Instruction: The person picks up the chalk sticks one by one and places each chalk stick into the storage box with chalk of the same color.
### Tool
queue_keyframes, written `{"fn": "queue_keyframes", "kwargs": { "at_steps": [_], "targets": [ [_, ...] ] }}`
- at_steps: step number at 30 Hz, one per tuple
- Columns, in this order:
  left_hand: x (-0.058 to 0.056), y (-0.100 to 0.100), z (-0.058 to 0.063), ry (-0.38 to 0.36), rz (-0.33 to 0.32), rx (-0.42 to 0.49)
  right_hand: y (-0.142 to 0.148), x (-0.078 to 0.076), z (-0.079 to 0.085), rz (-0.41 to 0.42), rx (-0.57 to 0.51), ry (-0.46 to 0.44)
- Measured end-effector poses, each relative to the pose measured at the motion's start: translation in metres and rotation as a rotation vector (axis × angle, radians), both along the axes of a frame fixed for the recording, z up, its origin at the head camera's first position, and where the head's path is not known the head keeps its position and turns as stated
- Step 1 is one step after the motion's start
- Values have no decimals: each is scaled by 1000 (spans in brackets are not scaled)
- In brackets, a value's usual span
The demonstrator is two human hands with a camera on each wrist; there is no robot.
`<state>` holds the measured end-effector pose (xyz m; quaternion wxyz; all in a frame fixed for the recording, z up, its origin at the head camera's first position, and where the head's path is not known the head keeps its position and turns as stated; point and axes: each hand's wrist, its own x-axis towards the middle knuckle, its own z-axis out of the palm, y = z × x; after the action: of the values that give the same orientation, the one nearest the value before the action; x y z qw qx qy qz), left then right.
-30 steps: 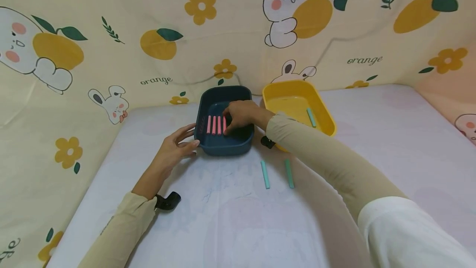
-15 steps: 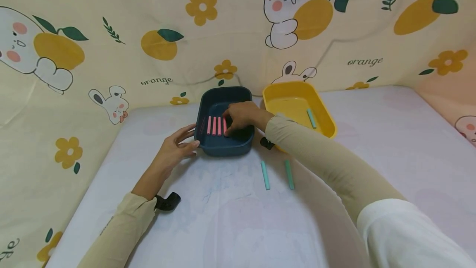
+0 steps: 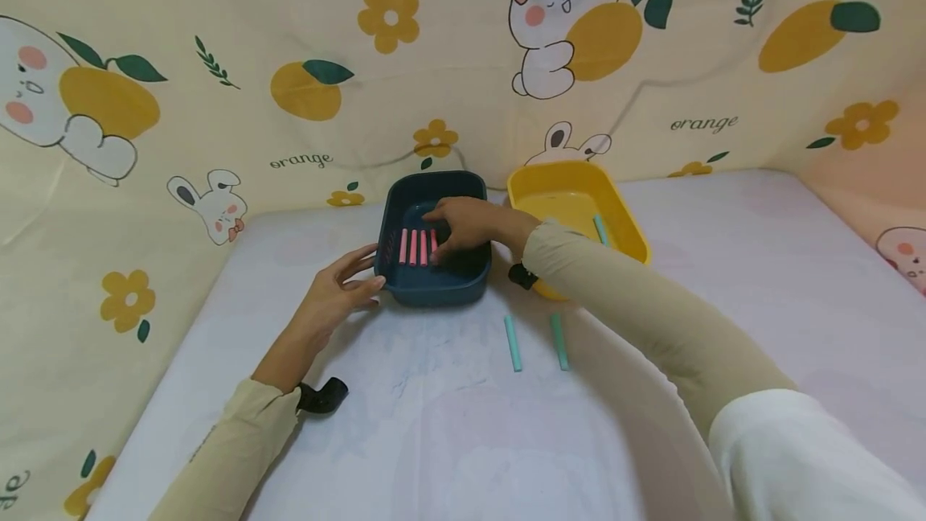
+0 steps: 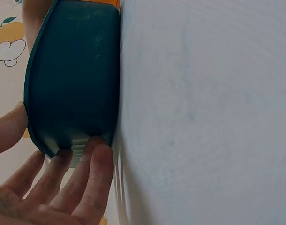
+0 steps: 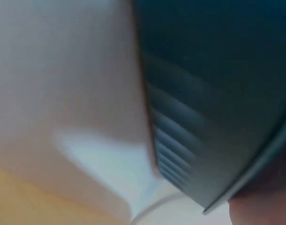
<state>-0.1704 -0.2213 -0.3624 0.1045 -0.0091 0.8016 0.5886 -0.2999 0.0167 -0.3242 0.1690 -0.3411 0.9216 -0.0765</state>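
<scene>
Several slim pink sticks (image 3: 413, 248) lie side by side in the dark blue tray (image 3: 434, 296). My right hand (image 3: 466, 223) is inside the tray, thumb and index finger spread apart around the rightmost pink stick (image 3: 434, 241), which appears to lie on the tray bottom. Against the tray's left side, my left hand (image 3: 336, 292) rests with extended fingers. In the left wrist view its fingers (image 4: 82, 183) touch the outer wall and the thumb meets the rim. The right wrist view shows mostly the tray's ribbed outer wall (image 5: 204, 117); the right fingers are hidden there.
Right of the blue tray stands a yellow tray (image 3: 637, 235) with a teal stick (image 3: 601, 229) in it, partly hidden by my right sleeve. Two more teal sticks, a left one (image 3: 513, 343) and a right one (image 3: 559, 342), lie on the white table in front.
My right index finger has lifted off the rightmost pink stick, widening its gap from the thumb. The left hand stays at the blue tray; the view shifts slightly.
</scene>
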Motion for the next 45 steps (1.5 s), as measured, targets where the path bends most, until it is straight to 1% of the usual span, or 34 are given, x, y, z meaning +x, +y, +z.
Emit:
{"fn": "queue_keyframes", "kwargs": {
  "at_steps": [4, 8, 12, 15, 19, 22, 24, 29, 35, 38, 45],
  "targets": [
    [1, -1, 1, 1, -6, -1, 9, 10, 6, 42, -87, 24],
    [1, -2, 3, 13, -1, -4, 22, 28, 16, 47, -156, 44],
    [2, -3, 3, 16, 15, -14, 39, 51, 27, 12, -216, 20],
    [3, -4, 2, 8, 12, -19, 55, 70, 30, -33, -235, 15],
    [4, -3, 1, 7, 6, -18, 83, 91, 28, -76, -261, 77],
    [3, -3, 0, 8, 6, -14, 107, 102, 23, -118, -301, 121],
    [2, -2, 0, 8, 7, -12, 122, 109, 21, -152, -337, 127],
    [1, -2, 0, 1, 12, -13, 157, 122, 18, -221, -368, 124],
    [0, -2, 0, 2, 6, -8, 188, 133, 15, -286, -404, 146],
    [-1, -1, -1, 3, 1, 0, 200, 134, 14, -317, -407, 137],
    [-2, 2, -3, -1, 9, -16, 223, 131, 18, -367, -417, 108]
  ]
}}
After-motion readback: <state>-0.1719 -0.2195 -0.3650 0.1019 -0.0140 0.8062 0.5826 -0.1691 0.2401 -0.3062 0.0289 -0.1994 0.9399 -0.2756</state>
